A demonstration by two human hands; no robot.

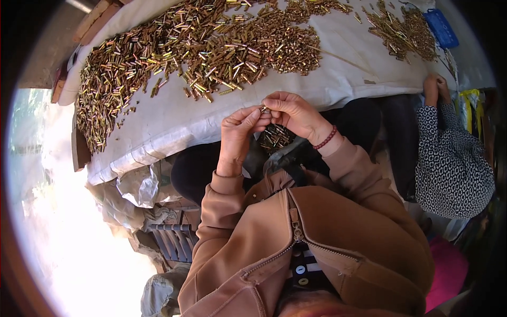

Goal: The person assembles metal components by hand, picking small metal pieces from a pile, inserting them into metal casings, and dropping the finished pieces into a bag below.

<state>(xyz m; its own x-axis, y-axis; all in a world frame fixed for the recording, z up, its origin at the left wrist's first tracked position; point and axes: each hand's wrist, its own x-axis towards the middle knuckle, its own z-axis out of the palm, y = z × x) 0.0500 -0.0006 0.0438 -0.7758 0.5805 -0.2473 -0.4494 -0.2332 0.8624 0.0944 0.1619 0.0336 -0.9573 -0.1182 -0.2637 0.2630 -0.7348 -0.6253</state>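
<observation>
In front of my chest, just off the table's near edge, my two hands meet fingertip to fingertip. My left hand (240, 129) is closed in a pinch, and my right hand (297, 113) pinches against it. Between them sits a small shiny metal piece (265, 110), mostly covered by the fingers, so its exact kind cannot be made out. Directly below the hands, a batch of finished-looking metal rods (275, 138) lies in a dark holder at my lap. A large heap of brass-coloured metal sleeves or bolts (211, 58) spreads over the table beyond.
White sheeting (158, 119) covers the table. Smaller metal pieces (296, 50) lie beside the heap, and another pile (401, 31) is near a blue plastic tray (441, 28). A thin stick (340, 59) rests there. At right sits a person in a patterned sleeve (449, 153), hands together.
</observation>
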